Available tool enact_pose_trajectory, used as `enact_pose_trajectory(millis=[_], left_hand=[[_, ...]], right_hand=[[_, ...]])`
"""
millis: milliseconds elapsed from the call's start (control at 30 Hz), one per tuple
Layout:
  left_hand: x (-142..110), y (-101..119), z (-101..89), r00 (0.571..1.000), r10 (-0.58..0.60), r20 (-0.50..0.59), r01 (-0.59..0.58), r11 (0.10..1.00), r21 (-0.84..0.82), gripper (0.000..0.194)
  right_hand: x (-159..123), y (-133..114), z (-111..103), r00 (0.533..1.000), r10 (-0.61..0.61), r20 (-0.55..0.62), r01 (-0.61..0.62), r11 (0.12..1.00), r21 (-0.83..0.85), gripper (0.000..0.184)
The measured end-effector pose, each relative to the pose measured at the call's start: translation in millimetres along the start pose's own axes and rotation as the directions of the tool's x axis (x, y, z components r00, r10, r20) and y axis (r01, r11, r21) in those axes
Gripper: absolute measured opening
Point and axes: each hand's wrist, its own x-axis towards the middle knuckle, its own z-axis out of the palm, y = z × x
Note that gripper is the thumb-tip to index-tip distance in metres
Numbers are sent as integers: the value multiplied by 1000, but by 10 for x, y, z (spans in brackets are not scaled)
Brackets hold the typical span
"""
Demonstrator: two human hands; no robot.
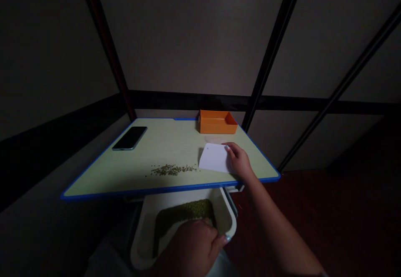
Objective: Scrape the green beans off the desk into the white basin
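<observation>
My right hand [238,160] is closed on the right edge of a white card [215,158] with a small hole near one corner. The card is tilted over the right part of the table, just right of a loose pile of small greenish-brown beans [171,170]. Below the table's front edge, my left hand [196,245] grips the rim of a pulled-out white drawer [230,224]. Its thumb lies by the right front corner, and the other fingers are partly hidden inside. Small green beans [194,207] cover part of the drawer's bottom.
The pale table [163,143] has a blue edge. A dark-screened phone [130,138] lies at its left, and an orange open box [217,127] stands at the back right. A faint translucent piece [213,139] lies before the box. A panelled wall [188,39] rises behind.
</observation>
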Motion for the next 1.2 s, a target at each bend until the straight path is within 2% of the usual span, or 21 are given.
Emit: enact_pose_trajectory(millis=[367, 533, 700, 1200], left_hand=[[47, -126, 53, 995, 80, -52, -82, 996, -47, 45], [91, -140, 84, 991, 101, -83, -101, 995, -4, 47], [103, -141, 110, 991, 105, -81, -105, 994, 7, 50], [109, -138, 116, 987, 113, -117, -109, 993, 40, 49]], right_hand=[[-30, -91, 17, 992, -35, 117, 23, 995, 100, 25], [-29, -68, 32, 1000, -9, 26, 6, 995, 100, 26], [-15, -53, 42, 1000, -15, 2, 15, 997, 80, 26], [-9, -60, 75, 994, -52, 91, 44, 995, 92, 23]])
